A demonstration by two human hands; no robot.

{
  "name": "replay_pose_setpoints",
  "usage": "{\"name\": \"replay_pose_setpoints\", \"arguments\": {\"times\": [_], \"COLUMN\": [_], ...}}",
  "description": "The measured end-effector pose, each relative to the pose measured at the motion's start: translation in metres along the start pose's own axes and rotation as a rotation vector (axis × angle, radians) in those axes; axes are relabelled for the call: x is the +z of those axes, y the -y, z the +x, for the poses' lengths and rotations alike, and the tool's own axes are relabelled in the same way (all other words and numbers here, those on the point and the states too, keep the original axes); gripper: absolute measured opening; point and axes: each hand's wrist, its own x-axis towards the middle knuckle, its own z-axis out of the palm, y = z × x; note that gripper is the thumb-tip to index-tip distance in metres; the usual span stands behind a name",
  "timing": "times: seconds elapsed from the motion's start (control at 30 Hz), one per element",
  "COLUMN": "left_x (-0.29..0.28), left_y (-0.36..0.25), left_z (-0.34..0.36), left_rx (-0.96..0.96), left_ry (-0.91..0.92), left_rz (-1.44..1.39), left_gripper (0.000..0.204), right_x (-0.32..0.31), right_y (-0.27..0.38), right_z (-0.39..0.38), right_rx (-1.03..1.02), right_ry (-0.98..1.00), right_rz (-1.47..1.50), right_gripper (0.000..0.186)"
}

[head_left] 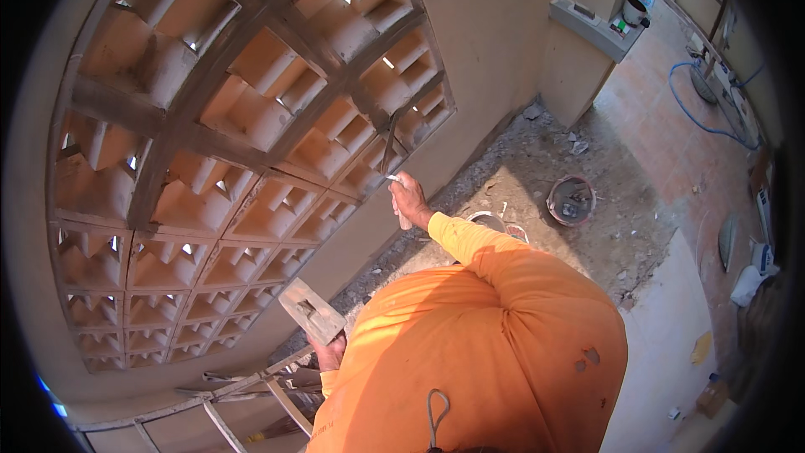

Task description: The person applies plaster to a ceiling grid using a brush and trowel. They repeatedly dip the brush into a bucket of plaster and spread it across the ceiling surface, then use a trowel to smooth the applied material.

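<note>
A wall of pale orange openwork blocks [251,210] stands to my left. Its upper joints carry wide bands of dark wet mortar [231,42], while the lower joints show as thin lines. My right hand [409,200] is closed around the handle of a trowel [388,147]. The narrow blade points up along the blocks near the grid's right edge; I cannot tell whether it touches. Lower down, my left hand [329,351] grips a flat board [310,309] from below, with a small lump of dark mortar on top. Its fingers are partly hidden.
A bucket of grey mix [572,200] stands on rubble-strewn ground to the right. A ladder-like frame [222,426] lies lower left. On a ledge [591,27] sits a dark cup [634,10]. A blue hose [700,109] curls over the tiled floor.
</note>
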Motion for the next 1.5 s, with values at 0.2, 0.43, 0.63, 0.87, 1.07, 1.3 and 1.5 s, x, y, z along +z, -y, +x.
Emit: {"name": "replay_pose_setpoints", "arguments": {"times": [0.2, 0.43, 0.63, 0.87, 1.07, 1.3, 1.5], "left_x": [-0.025, -0.056, -0.083, -0.121, -0.145, -0.129, -0.128], "left_y": [0.003, -0.009, -0.009, -0.011, -0.015, -0.020, -0.024], "left_z": [0.000, -0.009, -0.010, -0.015, -0.001, 0.001, 0.005], "left_rx": [0.016, 0.006, 0.054, 0.019, 0.022, 0.023, -0.009], "left_ry": [-0.043, 0.022, -0.034, -0.110, -0.019, -0.013, 0.056], "left_rz": [-0.049, -0.107, -0.165, -0.232, -0.136, -0.179, -0.181], "left_gripper": [0.029, 0.031, 0.031, 0.031, 0.030, 0.032, 0.033], "right_x": [0.010, 0.031, 0.067, 0.123, 0.115, 0.085, 0.089], "right_y": [0.007, 0.022, 0.014, 0.006, -0.002, -0.004, 0.032], "right_z": [0.015, 0.033, 0.011, 0.003, -0.028, -0.031, -0.002], "right_rx": [-0.048, -0.002, 0.044, -0.035, 0.035, -0.021, 0.009], "right_ry": [-0.140, -0.271, -0.245, -0.232, -0.102, -0.148, -0.217], "right_rz": [0.122, 0.105, 0.041, 0.125, 0.069, 0.226, 0.330], "right_gripper": [0.012, 0.026, 0.051, 0.045, 0.029, 0.012, 0.015]}}
